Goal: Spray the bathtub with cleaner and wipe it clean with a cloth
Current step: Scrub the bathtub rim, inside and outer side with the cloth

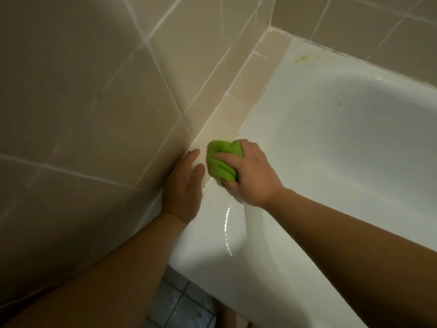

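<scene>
While the left hand [183, 189] rests flat, the right hand [248, 172] grips the cloth [220, 162] (green) on the bathtub [295, 143] rim.

The white bathtub [295, 143] carries everything here, its flat rim running from the near edge to the far corner beside a narrow beige tiled ledge [238, 95]. On the near left part of the rim a bunched green cloth [221, 162] is pressed down under the right hand [248, 174], and the left hand [185, 188] rests flat just left of it. A wet streak [227, 223] glistens on the rim nearer. Yellowish stains [303, 58] mark the far corner.
</scene>
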